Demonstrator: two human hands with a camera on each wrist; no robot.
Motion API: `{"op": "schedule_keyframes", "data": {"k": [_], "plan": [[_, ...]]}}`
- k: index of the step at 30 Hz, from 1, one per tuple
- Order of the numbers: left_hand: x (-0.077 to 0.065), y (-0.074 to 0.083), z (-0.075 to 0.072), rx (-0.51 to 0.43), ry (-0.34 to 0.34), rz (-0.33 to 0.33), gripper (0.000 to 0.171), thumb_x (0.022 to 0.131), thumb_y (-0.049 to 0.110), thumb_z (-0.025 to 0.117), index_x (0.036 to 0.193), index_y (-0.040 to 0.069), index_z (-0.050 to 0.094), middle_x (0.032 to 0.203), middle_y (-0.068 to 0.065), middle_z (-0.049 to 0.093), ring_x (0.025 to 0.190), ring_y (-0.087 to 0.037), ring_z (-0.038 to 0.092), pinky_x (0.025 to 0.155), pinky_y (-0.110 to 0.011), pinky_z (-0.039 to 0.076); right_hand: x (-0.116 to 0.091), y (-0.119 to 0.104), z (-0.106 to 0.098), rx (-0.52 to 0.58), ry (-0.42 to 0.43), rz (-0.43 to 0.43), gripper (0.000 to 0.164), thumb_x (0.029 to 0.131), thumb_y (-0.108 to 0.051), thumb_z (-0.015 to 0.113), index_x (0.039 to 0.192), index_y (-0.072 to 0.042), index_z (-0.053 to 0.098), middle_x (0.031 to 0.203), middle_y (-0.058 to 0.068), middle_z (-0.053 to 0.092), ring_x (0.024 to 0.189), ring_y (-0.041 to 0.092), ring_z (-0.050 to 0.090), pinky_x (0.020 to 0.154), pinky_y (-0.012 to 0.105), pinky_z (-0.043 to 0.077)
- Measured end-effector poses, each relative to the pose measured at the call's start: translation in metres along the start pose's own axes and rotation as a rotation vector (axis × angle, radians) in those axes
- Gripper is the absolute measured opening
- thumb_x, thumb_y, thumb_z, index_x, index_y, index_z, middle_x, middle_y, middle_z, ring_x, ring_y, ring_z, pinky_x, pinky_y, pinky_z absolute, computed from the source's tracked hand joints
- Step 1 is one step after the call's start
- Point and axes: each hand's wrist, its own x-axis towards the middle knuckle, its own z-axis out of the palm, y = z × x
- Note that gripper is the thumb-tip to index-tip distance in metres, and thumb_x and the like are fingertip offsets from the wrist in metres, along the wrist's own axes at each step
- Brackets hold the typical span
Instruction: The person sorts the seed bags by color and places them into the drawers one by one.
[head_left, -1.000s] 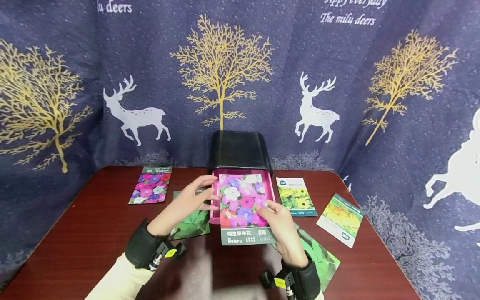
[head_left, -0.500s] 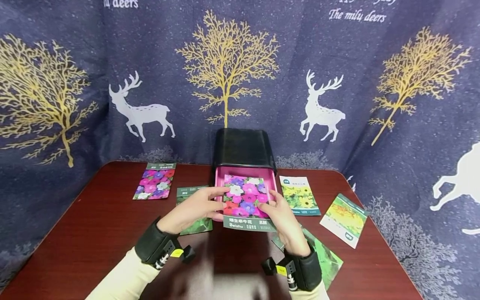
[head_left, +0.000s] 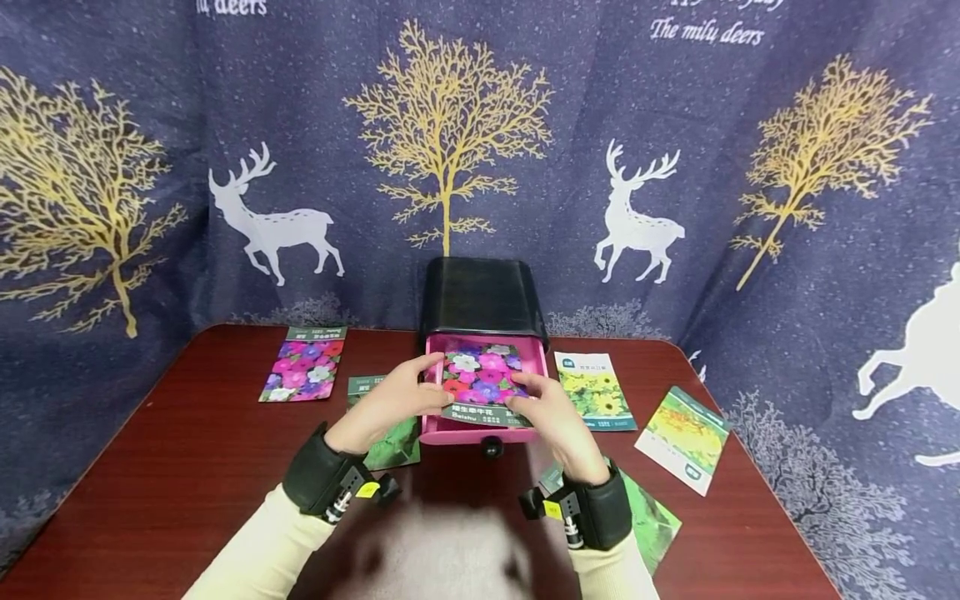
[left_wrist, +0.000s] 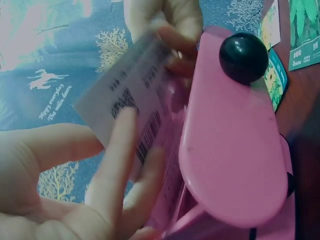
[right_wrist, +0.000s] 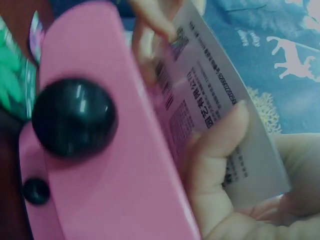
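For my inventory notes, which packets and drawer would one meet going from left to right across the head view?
Multicoloured flower packet → left green packet → pink drawer, overlapped by the held packet → yellow-flower packet → orange-flower packet.

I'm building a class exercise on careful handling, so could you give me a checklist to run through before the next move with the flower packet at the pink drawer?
1. Drawer open: ok, it sticks out from the black box.
2. Right grip on the flower packet: ok, it pinches the right side.
3. Left grip firm: cannot tell; it is at the packet's left edge, but firmness does not show.
4. Packet lying flat in the drawer: not ok, the wrist views show it tilted, partly above the rim.
5. Drawer floor free beneath the packet: cannot tell, the packet hides it.
6. Front knob free: ok, neither grip touches it.
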Motion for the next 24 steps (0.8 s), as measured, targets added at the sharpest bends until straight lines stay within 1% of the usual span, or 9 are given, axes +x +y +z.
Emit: {"op": "schedule_keyframes", "data": {"k": [3, 5, 7, 10, 12, 15, 17, 21, 24], "plan": [[0.004, 0.003, 0.005, 0.078, 0.036, 0.005, 0.069, 0.084, 0.005, 0.062, 0.144, -0.001, 0.028, 0.087, -0.010, 0.052, 0.071, -0.014, 0.047, 0.070, -0.027, 0.047, 0.004, -0.003, 0.001, -0.108, 0.020, -0.036, 0.043, 0.084, -0.006, 0.059, 0.127, 0.000, 0.055, 0.125, 0.016, 0.056, 0.087, 0.018, 0.052, 0.076, 0.027, 0.045], [0.007, 0.003, 0.007, 0.163, 0.072, 0.030, 0.062, 0.083, 0.003, 0.062, 0.140, -0.003, 0.037, 0.112, -0.017, 0.054, 0.080, -0.017, 0.052, 0.072, -0.026, 0.048, 0.006, -0.005, 0.003, -0.199, 0.031, -0.057, 0.045, 0.084, -0.007, 0.060, 0.127, 0.001, 0.054, 0.127, 0.018, 0.056, 0.088, 0.019, 0.053, 0.077, 0.030, 0.046], [0.011, 0.004, 0.009, 0.266, 0.108, 0.062, 0.056, 0.082, 0.002, 0.061, 0.135, -0.005, 0.044, 0.140, -0.020, 0.040, 0.099, -0.024, 0.057, 0.074, -0.027, 0.050, 0.008, -0.008, 0.005, -0.312, 0.041, -0.103, 0.046, 0.084, -0.007, 0.061, 0.128, 0.005, 0.053, 0.129, 0.021, 0.055, 0.097, 0.026, 0.058, 0.083, 0.036, 0.049], [0.016, 0.003, 0.014, 0.386, 0.136, 0.105, 0.049, 0.080, -0.001, 0.059, 0.128, -0.006, 0.052, 0.142, -0.025, 0.039, 0.112, -0.034, 0.056, 0.070, -0.030, 0.053, 0.011, -0.008, 0.010, -0.452, 0.071, -0.166, 0.045, 0.084, -0.006, 0.062, 0.126, 0.009, 0.053, 0.127, 0.025, 0.055, 0.119, 0.034, 0.049, 0.097, 0.044, 0.044], [0.018, 0.002, 0.019, 0.468, 0.152, 0.140, 0.045, 0.078, -0.002, 0.060, 0.123, -0.006, 0.058, 0.138, -0.026, 0.044, 0.115, -0.035, 0.056, 0.074, -0.034, 0.054, 0.013, -0.008, 0.013, -0.513, 0.094, -0.185, 0.044, 0.084, -0.005, 0.061, 0.124, 0.011, 0.053, 0.125, 0.026, 0.056, 0.128, 0.037, 0.040, 0.100, 0.046, 0.041], [0.019, 0.001, 0.026, 0.578, 0.163, 0.184, 0.039, 0.076, -0.003, 0.062, 0.115, -0.004, 0.064, 0.129, -0.024, 0.054, 0.119, -0.034, 0.053, 0.085, -0.042, 0.052, 0.014, -0.006, 0.017, -0.584, 0.122, -0.177, 0.040, 0.083, -0.005, 0.062, 0.121, 0.010, 0.057, 0.119, 0.025, 0.060, 0.130, 0.038, 0.033, 0.102, 0.048, 0.037], [0.021, 0.001, 0.030, 0.645, 0.171, 0.213, 0.035, 0.074, -0.004, 0.063, 0.109, -0.002, 0.068, 0.115, -0.020, 0.062, 0.110, -0.031, 0.057, 0.088, -0.039, 0.050, 0.013, -0.004, 0.020, -0.637, 0.147, -0.193, 0.038, 0.082, -0.004, 0.063, 0.117, 0.009, 0.060, 0.116, 0.027, 0.060, 0.128, 0.041, 0.035, 0.102, 0.050, 0.036], [0.022, -0.001, 0.034, 0.711, 0.171, 0.260, 0.024, 0.072, -0.009, 0.060, 0.093, -0.001, 0.070, 0.086, -0.012, 0.061, 0.079, -0.021, 0.051, 0.068, -0.029, 0.043, 0.013, -0.003, 0.024, -0.757, 0.198, -0.257, 0.025, 0.079, -0.005, 0.067, 0.101, 0.007, 0.066, 0.104, 0.026, 0.063, 0.121, 0.043, 0.041, 0.101, 0.052, 0.035], [0.022, -0.001, 0.036, 0.769, 0.185, 0.287, 0.014, 0.072, -0.011, 0.059, 0.079, 0.000, 0.065, 0.071, -0.008, 0.052, 0.072, -0.020, 0.044, 0.063, -0.028, 0.037, 0.012, -0.003, 0.028, -0.821, 0.221, -0.309, 0.010, 0.077, -0.006, 0.068, 0.081, 0.003, 0.066, 0.091, 0.022, 0.063, 0.113, 0.040, 0.045, 0.097, 0.050, 0.035]]}}
